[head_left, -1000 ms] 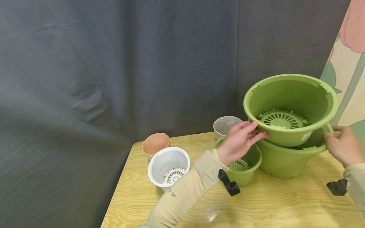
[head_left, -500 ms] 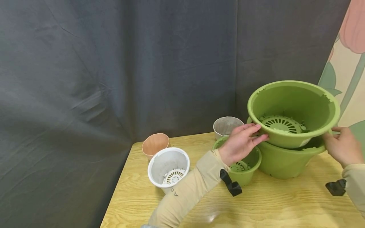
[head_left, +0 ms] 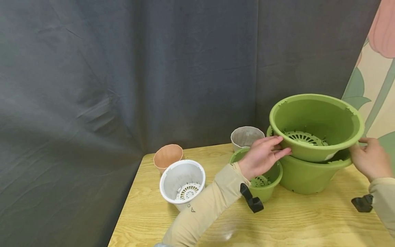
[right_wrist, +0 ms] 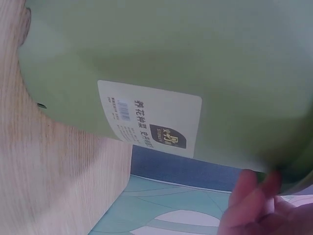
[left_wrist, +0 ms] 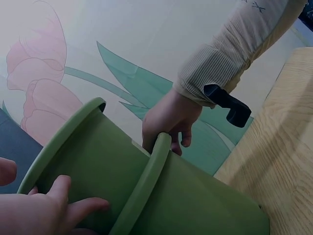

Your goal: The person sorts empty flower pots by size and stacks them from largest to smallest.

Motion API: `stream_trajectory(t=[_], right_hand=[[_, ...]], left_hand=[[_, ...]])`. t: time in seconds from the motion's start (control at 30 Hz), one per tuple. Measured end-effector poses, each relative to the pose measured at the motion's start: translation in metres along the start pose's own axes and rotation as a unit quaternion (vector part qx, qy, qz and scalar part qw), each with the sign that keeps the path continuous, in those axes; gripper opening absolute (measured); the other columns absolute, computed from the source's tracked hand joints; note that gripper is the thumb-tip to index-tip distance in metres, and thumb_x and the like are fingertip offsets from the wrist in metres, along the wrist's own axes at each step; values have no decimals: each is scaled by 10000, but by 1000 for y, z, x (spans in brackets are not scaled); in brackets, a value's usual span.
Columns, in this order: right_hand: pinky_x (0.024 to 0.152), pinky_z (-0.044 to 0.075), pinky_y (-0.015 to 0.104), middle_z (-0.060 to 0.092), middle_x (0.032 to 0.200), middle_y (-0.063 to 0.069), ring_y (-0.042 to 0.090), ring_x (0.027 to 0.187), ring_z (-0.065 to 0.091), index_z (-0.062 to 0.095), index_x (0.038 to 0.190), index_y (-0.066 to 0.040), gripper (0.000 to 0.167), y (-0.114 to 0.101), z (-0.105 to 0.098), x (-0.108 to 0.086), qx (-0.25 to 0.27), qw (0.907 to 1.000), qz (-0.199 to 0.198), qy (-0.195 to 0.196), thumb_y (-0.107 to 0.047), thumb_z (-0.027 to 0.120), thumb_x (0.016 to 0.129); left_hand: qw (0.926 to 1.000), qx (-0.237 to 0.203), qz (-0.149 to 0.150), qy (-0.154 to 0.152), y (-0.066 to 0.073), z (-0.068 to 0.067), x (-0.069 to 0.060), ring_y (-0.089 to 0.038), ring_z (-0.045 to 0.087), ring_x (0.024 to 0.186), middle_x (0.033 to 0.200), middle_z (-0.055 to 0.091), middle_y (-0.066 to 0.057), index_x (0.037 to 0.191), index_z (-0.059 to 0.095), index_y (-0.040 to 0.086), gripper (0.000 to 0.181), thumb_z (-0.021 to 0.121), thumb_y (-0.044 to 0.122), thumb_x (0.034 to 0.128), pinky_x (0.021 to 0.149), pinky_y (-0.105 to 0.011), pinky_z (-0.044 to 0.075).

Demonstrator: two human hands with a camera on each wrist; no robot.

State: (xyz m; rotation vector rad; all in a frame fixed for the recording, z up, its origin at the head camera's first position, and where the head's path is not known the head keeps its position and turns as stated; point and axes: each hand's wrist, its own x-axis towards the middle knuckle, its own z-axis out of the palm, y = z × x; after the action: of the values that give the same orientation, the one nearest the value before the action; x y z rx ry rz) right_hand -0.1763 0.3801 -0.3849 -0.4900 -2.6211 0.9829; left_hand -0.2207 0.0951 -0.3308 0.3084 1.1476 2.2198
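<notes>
table [head_left: 308, 226] is bearing lower pot [head_left: 305, 175], curtain [head_left: 197, 68] hanging behind it; right hand [head_left: 371, 157] is pinching its rim; left hand [head_left: 260, 157], fingers spread, is touching upper pot [head_left: 311, 116].

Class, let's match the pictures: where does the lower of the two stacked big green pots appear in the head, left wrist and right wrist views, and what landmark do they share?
Head: lower pot, right side, beneath the upper pot.
Left wrist: lower pot, bottom, right of centre.
Right wrist: lower pot, across the top.
Shared landmark: the right hand, at its rim.
</notes>
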Motion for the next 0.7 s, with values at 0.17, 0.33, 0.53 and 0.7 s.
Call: stream_trajectory(t=[0.17, 0.33, 0.53, 0.7], right_hand=[[468, 328, 326, 480, 511, 40, 220, 477, 420, 487, 833, 52, 367, 0, 1, -4, -149, 9996, -96, 218, -223, 284, 965], [463, 326, 323, 476, 521, 44, 217, 478, 420, 484, 813, 41, 370, 0, 1, -5, -178, 9993, -175, 283, -230, 291, 973], [481, 343, 305, 581, 516, 40, 210, 470, 471, 522, 1121, 145, 462, 0, 4, -3, -128, 9997, -141, 179, -228, 298, 966], [474, 352, 312, 554, 503, 36, 224, 455, 456, 434, 1269, 192, 523, -1, 4, -2, -177, 9997, -133, 115, -201, 280, 959]], left_hand=[[9999, -62, -92, 75, -1, 2, 1, -254, 531, 1187, 1116, 572, -115, 1286, 530, -81, 327, 432, 32, 995, 1127, -438, 380], [9994, -148, -180, 250, -2, 2, 2, -285, 518, 1217, 1057, 553, -102, 1262, 551, -65, 310, 449, 44, 990, 1120, -432, 390], [9986, -257, -266, 368, -4, -1, 4, -333, 452, 1283, 1086, 488, -126, 1041, 583, 15, 144, 481, 96, 979, 1133, -456, 368], [9973, -405, -269, 554, -5, -1, 6, -377, 429, 1264, 1119, 427, -166, 922, 562, 45, 69, 516, 90, 946, 1137, -496, 350]])
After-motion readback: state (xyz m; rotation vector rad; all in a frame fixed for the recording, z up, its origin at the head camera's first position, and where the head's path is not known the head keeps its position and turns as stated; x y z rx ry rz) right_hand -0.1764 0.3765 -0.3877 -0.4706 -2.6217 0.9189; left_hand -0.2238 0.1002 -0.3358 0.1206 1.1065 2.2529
